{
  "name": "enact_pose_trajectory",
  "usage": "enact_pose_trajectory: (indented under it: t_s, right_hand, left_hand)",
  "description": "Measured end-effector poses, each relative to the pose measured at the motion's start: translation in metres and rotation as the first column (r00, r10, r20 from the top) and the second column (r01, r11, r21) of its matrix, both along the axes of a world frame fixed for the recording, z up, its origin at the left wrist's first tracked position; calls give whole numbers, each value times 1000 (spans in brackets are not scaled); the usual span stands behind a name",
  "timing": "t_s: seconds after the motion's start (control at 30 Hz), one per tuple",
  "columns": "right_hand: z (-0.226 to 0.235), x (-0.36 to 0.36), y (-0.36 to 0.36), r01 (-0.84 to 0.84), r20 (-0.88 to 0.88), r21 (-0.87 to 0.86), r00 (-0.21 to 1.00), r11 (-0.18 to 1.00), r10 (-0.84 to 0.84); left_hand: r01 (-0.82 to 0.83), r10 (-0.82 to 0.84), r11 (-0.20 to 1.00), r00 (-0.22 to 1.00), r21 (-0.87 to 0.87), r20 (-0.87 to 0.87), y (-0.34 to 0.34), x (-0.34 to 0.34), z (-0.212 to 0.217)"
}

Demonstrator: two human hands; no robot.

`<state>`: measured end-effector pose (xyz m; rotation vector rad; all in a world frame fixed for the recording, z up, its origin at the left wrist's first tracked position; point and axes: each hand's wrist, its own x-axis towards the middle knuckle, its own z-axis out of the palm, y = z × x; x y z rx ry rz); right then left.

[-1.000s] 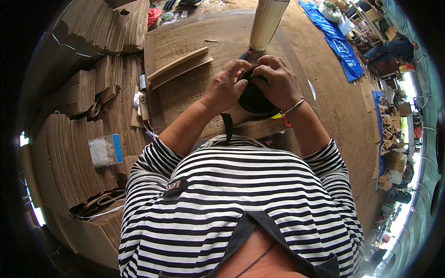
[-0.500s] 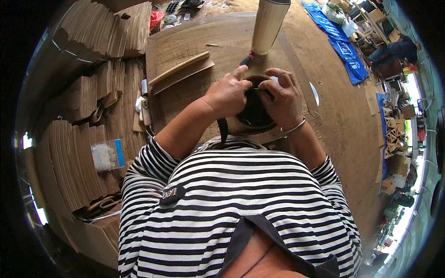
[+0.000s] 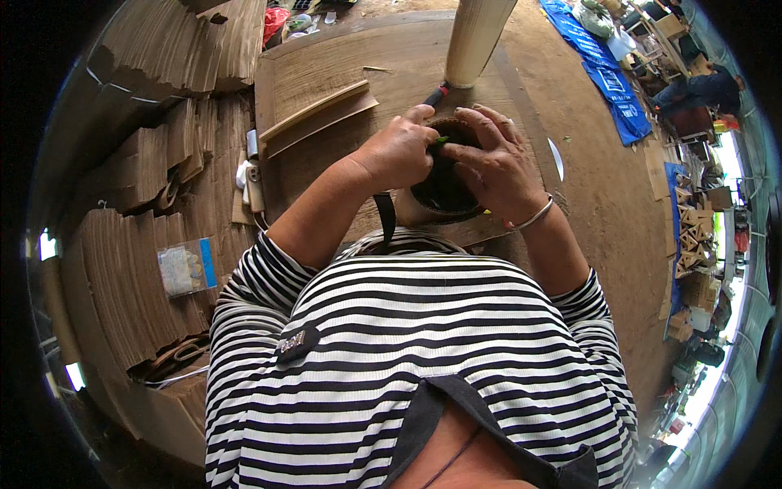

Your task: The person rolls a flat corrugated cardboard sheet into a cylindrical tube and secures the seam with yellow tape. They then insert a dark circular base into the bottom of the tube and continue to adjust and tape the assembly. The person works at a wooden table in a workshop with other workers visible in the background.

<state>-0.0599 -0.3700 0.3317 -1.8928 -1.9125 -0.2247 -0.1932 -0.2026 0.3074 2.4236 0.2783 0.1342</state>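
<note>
A round open container (image 3: 417, 210), tan outside with a dark interior, stands close in front of my body. My left hand (image 3: 397, 152) is at its left far rim, fingers closed around a small green piece (image 3: 441, 140) that shows at the fingertips; the rest of that piece is hidden. Over the right side of the mouth, my right hand (image 3: 498, 159) has its fingers spread and bent, the index pointing toward the green piece. Just beyond my left fingers lies a tool with a black and red handle (image 3: 437, 95). A tall pale cylinder (image 3: 476, 49) stands behind it.
Curved tan strips (image 3: 322, 121) lie on the wooden table (image 3: 391, 57). Stacked brown sheets (image 3: 122, 285) fill the left side, with a clear packet (image 3: 186, 267) on them. Blue sheeting (image 3: 607, 85) lies on the floor far right, near another person (image 3: 709, 90).
My right hand has shifted slightly right and opened out over the mouth, away from my left fingertips. The green piece now shows by my left fingers. The whole view has tilted a little.
</note>
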Motion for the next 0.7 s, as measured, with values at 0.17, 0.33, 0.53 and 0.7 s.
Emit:
enact_pose_trajectory:
  t_s: [0.17,0.33,0.53,0.7]
  right_hand:
    - [-2,2,8,-3,42,-54,999,999,5]
    - [-3,7,12,-13,8,-111,1000,994,14]
    - [-7,10,13,-10,-73,-121,997,993,1]
    - [-5,8,13,70,0,-198,997,978,-71]
  left_hand:
    - [11,-11,1000,999,1,37,8,-2,2]
    - [42,-42,999,999,-30,3,12,-5,9]
    - [129,-132,990,990,-52,-54,24,-4,14]
    - [180,-181,983,983,-42,-21,27,-7,12]
